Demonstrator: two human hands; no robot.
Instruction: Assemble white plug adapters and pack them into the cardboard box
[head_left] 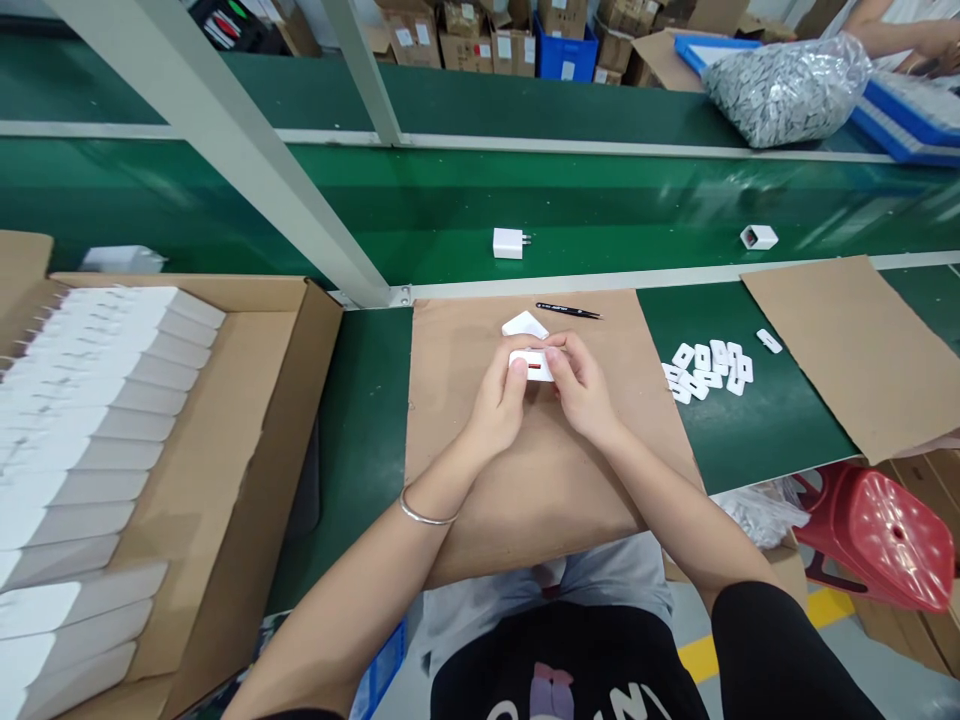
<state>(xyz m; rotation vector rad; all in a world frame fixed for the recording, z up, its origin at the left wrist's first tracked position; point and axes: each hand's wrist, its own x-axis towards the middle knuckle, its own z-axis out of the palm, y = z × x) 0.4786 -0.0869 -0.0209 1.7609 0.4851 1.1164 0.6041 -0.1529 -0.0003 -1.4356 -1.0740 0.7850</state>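
Both my hands meet above a brown cardboard sheet [487, 500]. Between them is a small white piece [538, 371] with a red mark in a slot. My left hand [497, 400] pinches its left end, thumb on top. At the right end, my right hand [583, 390] presses with its thumb, fingers curled behind. Just beyond the fingers a white block [525, 324] lies on the cardboard, partly hidden by them. Black tweezers [568, 311] rest near the sheet's far edge. Several small white plates [709, 368] lie in a loose pile on the green table to the right.
An open carton [277, 470] with rows of white chargers stands at the left. A slanted metal post [247, 150] rises behind it. White chargers [508, 243] [758, 237] sit beyond the rail. Another cardboard sheet [862, 350] and a red stool [892, 530] are at the right.
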